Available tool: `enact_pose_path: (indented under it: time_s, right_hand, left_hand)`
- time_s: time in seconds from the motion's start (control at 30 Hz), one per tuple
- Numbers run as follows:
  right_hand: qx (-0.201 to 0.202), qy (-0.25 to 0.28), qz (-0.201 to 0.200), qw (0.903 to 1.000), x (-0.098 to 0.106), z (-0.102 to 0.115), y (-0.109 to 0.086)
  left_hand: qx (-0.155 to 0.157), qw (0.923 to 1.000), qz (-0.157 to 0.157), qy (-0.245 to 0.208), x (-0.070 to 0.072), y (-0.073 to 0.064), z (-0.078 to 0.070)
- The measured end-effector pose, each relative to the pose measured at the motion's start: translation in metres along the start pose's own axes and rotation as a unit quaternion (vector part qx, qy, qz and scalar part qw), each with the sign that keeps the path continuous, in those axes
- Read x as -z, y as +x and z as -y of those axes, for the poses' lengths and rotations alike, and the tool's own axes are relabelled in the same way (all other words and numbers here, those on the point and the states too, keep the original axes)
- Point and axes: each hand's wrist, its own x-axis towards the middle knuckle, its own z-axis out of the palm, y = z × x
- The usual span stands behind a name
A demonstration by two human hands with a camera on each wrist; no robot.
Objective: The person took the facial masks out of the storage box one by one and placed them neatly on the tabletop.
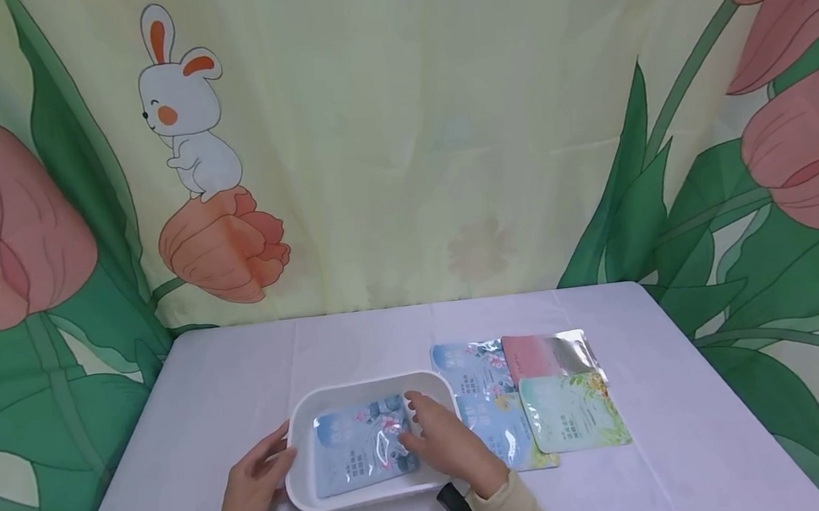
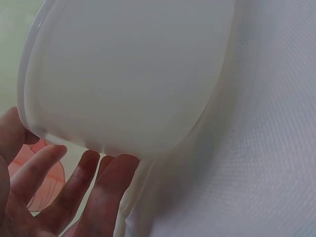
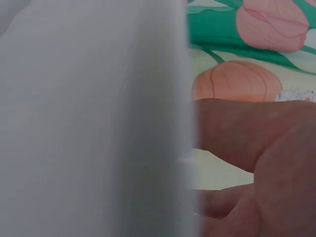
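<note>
A white rectangular tray (image 1: 371, 495) stands on the table, and a blue floral sheet-mask packet (image 1: 352, 448) lies inside it. My left hand (image 1: 256, 472) grips the tray's left end. In the left wrist view its fingertips (image 2: 126, 165) press against the outer wall, close to the rim. Over the tray's right end reaches my right hand (image 1: 449, 441), thumb and fingers spread apart at the packet's right edge. From the right wrist, the tray's wall (image 3: 98, 123) covers those fingertips.
Right of the tray lie several more packets: a blue one (image 1: 464, 363) at the back, a pink and silver one (image 1: 543, 356), a green one (image 1: 574, 415) and a light blue one (image 1: 495, 429) partly behind my right hand. A printed curtain (image 1: 399, 128) hangs beyond the white table (image 1: 231, 374).
</note>
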Motion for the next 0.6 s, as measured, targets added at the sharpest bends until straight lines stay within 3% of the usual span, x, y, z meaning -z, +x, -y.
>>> enact_pose_path:
  time_s: [0.23, 0.6]
  right_hand:
    - [0.001, -0.013, 0.001, 0.9999, -0.008, 0.0, 0.003]
    - [0.014, -0.026, 0.0, 0.9996, -0.017, -0.004, 0.005]
  left_hand:
    - [0.008, 0.9999, 0.006, -0.002, 0.001, -0.001, -0.001]
    - [-0.008, 0.9998, 0.005, 0.018, 0.001, 0.001, 0.005]
